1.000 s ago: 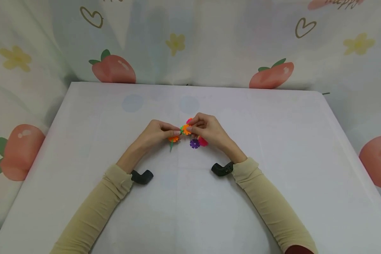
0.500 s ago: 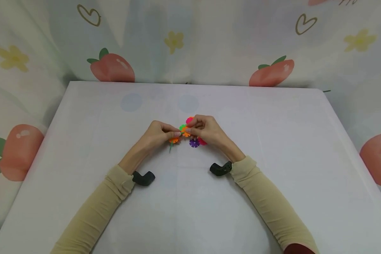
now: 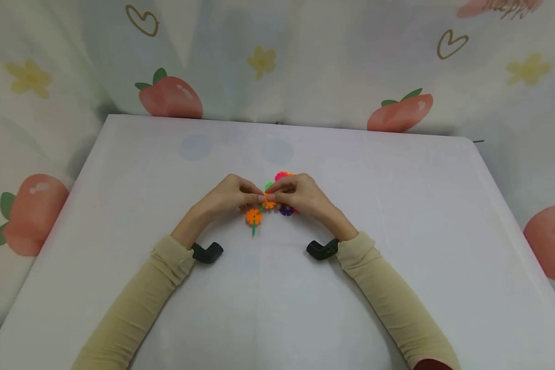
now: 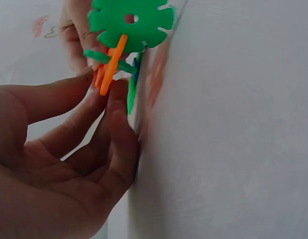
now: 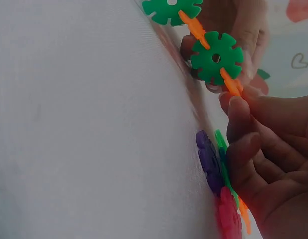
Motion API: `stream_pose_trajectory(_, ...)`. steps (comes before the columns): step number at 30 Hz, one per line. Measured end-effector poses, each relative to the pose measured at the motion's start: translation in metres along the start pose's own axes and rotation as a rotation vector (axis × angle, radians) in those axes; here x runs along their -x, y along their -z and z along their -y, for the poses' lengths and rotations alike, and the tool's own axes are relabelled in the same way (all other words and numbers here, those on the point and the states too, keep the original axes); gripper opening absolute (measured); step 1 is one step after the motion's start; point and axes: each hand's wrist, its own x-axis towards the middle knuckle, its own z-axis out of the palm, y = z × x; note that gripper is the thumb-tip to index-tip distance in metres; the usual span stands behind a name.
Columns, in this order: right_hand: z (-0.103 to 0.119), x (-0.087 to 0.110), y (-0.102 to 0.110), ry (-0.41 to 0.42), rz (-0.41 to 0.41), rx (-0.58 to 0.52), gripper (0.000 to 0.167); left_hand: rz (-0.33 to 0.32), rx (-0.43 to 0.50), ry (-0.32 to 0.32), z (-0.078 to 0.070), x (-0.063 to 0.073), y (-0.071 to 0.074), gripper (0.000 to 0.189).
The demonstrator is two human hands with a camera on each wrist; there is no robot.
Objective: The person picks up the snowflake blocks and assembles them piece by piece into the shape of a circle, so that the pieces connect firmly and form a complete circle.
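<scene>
A short chain of notched interlocking discs runs between the hands: a green disc (image 5: 217, 57) joins an orange disc (image 5: 232, 82), with another orange disc (image 3: 254, 217) and an outer green disc (image 4: 129, 21) hanging toward the near side. My left hand (image 3: 228, 198) pinches the chain with thumb and fingertips; the exact spot is partly hidden. The right hand (image 3: 302, 195) pinches the orange disc between thumb and index finger. Both hands' fingertips nearly meet in the head view. Under the right hand lie a purple disc (image 5: 209, 163) and a pink disc (image 5: 230, 214).
More discs lie just beyond the right hand, among them a pink disc (image 3: 282, 176) and a green disc (image 3: 268, 185). The white table (image 3: 277, 298) extends around the hands. A printed curtain (image 3: 314, 61) hangs along its far edge.
The chain has turned and come nearer, so its orange disc shows fully below the left hand. The right hand has shifted slightly nearer, and its fingertips have closed toward the left hand's.
</scene>
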Motion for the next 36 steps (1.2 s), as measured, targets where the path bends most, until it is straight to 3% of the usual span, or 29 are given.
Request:
stream_pose_trajectory(5,0.003,0.003,0.004,0.014,-0.013,0.076,0.017,-0.029,-0.021,0.032,-0.002,0.0,-0.002,0.019)
stream_pose_trajectory(10,0.006,0.012,0.017,0.065,-0.056,0.32,0.015,-0.016,-0.001,0.065,-0.004,0.001,-0.003,0.021)
stream_pose_trajectory(14,0.005,0.02,0.023,0.114,0.004,0.496,0.019,-0.026,-0.019,0.089,-0.004,0.0,-0.002,0.023)
stream_pose_trajectory(18,0.005,0.026,0.024,0.13,0.063,0.587,0.027,-0.039,-0.021,0.107,-0.004,0.001,-0.002,0.023)
stream_pose_trajectory(28,0.003,0.027,0.016,0.094,0.071,0.631,0.029,-0.043,0.0,0.131,-0.004,0.003,-0.002,0.025)
stream_pose_trajectory(36,0.002,0.025,0.017,0.036,0.044,0.477,0.025,-0.054,-0.011,0.135,-0.006,0.003,-0.003,0.025)
